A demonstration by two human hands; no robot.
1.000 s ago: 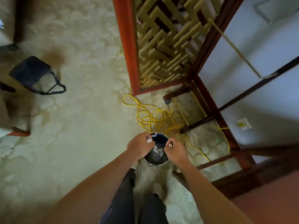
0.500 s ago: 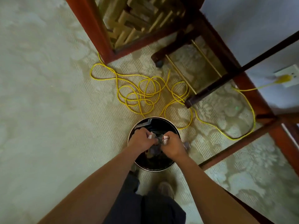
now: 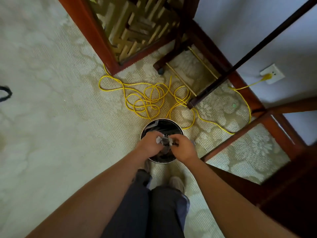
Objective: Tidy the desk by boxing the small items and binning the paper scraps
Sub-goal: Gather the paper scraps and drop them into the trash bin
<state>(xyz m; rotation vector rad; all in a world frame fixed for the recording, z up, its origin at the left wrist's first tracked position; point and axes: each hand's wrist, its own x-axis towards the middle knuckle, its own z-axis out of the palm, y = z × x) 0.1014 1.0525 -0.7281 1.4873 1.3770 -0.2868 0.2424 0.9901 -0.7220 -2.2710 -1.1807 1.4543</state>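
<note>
A round dark bin (image 3: 171, 123) with a metal rim stands on the carpet in front of my feet. Both hands hover over its mouth. My left hand (image 3: 151, 144) pinches pale paper scraps (image 3: 158, 139) at its fingertips. My right hand (image 3: 184, 148) is closed on more paper scraps (image 3: 170, 140), close beside the left. Crumpled paper lies dark inside the bin, mostly hidden by my hands.
A tangled yellow cable (image 3: 147, 100) lies on the carpet just beyond the bin and runs to a wall socket (image 3: 271, 73). A red wooden screen (image 3: 96, 36) stands behind, dark furniture legs (image 3: 211, 90) at right, and a desk edge (image 3: 291, 186) at lower right.
The view has tilted down and closer to the bin. My hands have stayed over its mouth, still gripping the scraps, and have drawn slightly nearer each other.
</note>
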